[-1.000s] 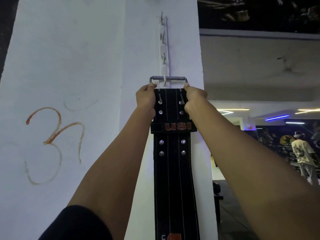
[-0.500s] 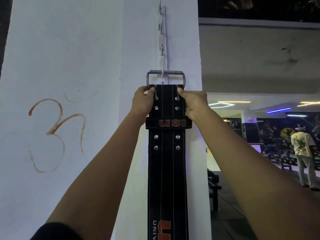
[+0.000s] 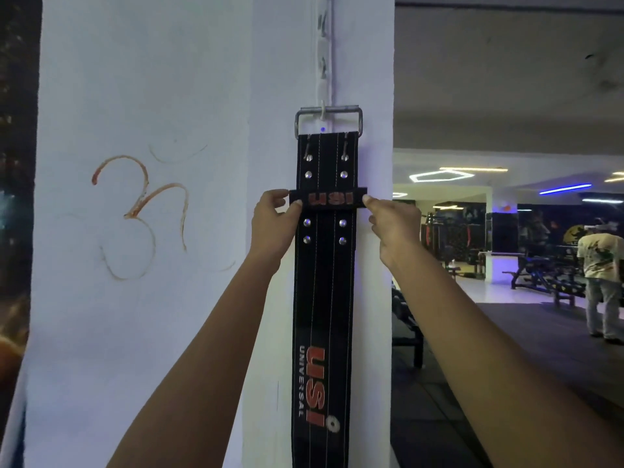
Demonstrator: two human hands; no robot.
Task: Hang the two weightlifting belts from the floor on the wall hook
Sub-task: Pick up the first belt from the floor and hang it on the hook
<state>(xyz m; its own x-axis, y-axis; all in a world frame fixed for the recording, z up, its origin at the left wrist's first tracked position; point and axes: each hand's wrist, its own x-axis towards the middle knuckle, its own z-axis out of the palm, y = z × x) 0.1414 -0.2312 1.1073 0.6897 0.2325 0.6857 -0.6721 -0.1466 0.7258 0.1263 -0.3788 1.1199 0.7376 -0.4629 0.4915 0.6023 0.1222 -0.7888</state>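
A black weightlifting belt [image 3: 324,298] with red "USI" lettering hangs straight down the white pillar. Its metal buckle [image 3: 328,111] sits over the lowest hook [image 3: 323,108] of a vertical white hook rail [image 3: 324,45]. My left hand [image 3: 275,221] pinches the left end of the belt's keeper loop [image 3: 329,198]. My right hand [image 3: 388,219] pinches the loop's right end. Only one belt is in view.
The white pillar [image 3: 169,96] carries an orange painted symbol [image 3: 141,214] at left. To the right the gym floor opens out, with benches [image 3: 540,278] and a person in a light shirt [image 3: 601,275] standing far right.
Both hands slid down from the belt's top edge by the buckle to the keeper loop. The buckle now hangs on the hook, and the view has tilted down a little.
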